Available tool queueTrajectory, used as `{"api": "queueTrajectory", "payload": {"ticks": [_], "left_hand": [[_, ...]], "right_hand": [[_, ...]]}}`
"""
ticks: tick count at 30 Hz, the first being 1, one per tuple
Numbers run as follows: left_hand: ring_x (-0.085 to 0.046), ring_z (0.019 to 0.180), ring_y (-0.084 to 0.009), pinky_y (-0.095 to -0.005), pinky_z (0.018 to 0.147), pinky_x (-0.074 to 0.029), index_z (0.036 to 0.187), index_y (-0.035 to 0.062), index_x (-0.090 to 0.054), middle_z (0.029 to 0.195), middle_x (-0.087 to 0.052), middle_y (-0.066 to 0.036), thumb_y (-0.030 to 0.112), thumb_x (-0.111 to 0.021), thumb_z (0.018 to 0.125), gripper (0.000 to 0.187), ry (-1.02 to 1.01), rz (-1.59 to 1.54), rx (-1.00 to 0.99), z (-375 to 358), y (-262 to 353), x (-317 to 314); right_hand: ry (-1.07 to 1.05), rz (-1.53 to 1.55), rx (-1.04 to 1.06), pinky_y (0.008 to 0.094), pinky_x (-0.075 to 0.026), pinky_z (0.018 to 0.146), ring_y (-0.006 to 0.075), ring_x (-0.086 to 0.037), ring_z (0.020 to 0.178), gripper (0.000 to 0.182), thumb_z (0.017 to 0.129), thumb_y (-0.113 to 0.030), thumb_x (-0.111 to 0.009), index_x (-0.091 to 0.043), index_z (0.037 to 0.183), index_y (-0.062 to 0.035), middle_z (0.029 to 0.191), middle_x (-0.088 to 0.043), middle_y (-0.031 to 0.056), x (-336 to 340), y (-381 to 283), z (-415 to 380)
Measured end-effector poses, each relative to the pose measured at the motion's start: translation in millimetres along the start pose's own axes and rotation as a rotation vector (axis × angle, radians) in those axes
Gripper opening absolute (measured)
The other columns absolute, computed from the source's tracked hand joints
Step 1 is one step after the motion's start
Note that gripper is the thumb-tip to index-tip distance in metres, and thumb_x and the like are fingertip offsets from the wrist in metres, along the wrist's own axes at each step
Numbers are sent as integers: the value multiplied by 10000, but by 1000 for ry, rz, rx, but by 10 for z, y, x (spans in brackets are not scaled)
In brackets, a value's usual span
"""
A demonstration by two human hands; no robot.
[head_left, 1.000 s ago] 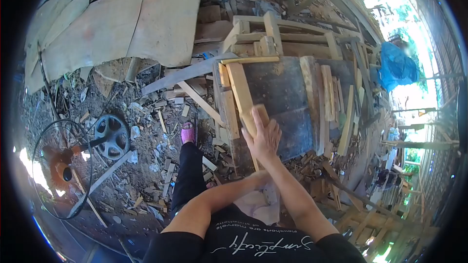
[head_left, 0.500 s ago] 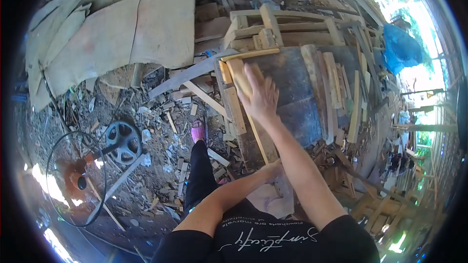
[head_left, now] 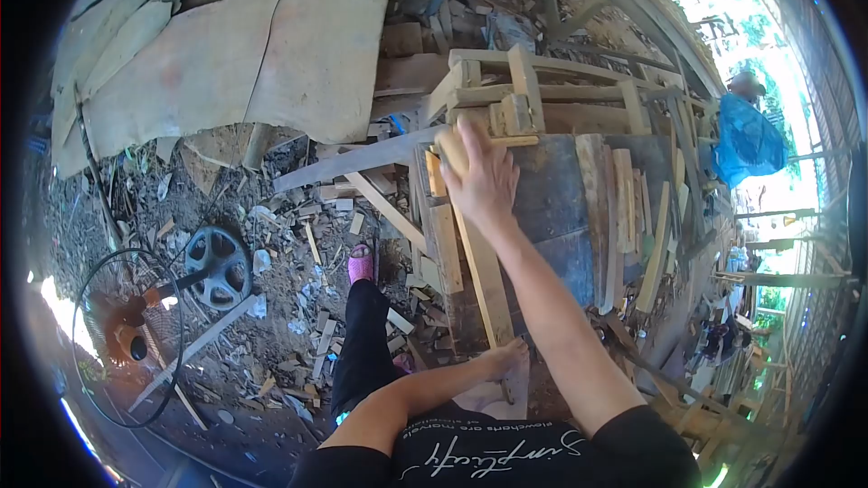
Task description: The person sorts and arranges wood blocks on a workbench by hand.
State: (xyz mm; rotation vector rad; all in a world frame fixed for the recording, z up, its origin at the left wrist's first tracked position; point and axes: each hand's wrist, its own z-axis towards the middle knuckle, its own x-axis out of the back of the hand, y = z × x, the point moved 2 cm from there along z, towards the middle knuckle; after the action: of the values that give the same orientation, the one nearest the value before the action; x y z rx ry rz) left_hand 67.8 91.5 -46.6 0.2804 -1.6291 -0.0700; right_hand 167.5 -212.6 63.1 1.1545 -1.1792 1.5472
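Wood scraps and offcuts litter the dirt ground of an open workshop, seen from above. Nearest, the left hand (head_left: 503,363) rests on the near end of a long wooden strip (head_left: 479,262) lying on a dark worn workbench (head_left: 542,208); its grip is unclear. Farther along, the right hand (head_left: 482,179) presses a small block (head_left: 452,150) onto the strip's far end, fingers closed over it. Beyond stands a pale wooden frame (head_left: 533,90).

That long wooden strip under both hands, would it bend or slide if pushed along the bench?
The wooden strip looks stiff, thick and straight-edged, so it probably won't flop. Lying flat on the dark benchtop, it would likely slide, not roll. The right hand presses its far end, the left hand its near end.
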Motion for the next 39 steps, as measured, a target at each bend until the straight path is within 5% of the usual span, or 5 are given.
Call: {"api": "queueTrajectory", "payload": {"ticks": [11, 21, 26, 30, 39], "left_hand": [[-383, 1423, -283, -474, 1209, -242, 1416, 27, -481, 1443, -509, -133, 361, -675, 800, 727, 200, -185, 152, -50, 8, -33], [-336, 1446, -299, -451, 1197, -246, 1432, 44, -478, 1466, -471, -136, 355, -716, 765, 774, 137, -1229, 241, 65, -9, -338], [-385, 1407, -311, -468, 1132, -308, 1396, 13, -497, 1380, -533, -138, 535, -837, 644, 976, 142, -162, 32, 252, 91, -460], [-408, 1370, -310, -462, 1125, -308, 1344, 28, -540, 1355, -540, -139, 522, -847, 636, 917, 133, -44, 61, 85, 60, -235], [-423, 1381, -300, -460, 1127, -332, 1354, 79, -555, 1395, -538, -142, 413, -812, 738, 747, 295, -114, 109, 169, 82, -491]], "right_hand": [[-66, -62, 31, 522, -430, 811, 389, -535, 951, 856, 841, -433, -729, -289, 1570, -350, 1037, -498, 200, 277, 320, -1293], [-124, -100, -21, 539, -432, 764, 399, -521, 931, 812, 852, -441, -713, -322, 1561, -377, 1049, -488, 209, 297, 505, -2157], [-31, -61, -3, 557, -464, 803, 417, -555, 1014, 829, 875, -448, -701, -263, 1575, -381, 1147, -498, 239, 147, 149, -576], [21, -64, -1, 551, -485, 838, 429, -562, 1039, 876, 840, -465, -737, -256, 1569, -389, 1150, -503, 239, 3, -61, 284], [-44, -32, 32, 532, -458, 784, 390, -550, 929, 903, 815, -415, -763, -270, 1572, -408, 1071, -496, 201, 315, 422, -1580]]}}
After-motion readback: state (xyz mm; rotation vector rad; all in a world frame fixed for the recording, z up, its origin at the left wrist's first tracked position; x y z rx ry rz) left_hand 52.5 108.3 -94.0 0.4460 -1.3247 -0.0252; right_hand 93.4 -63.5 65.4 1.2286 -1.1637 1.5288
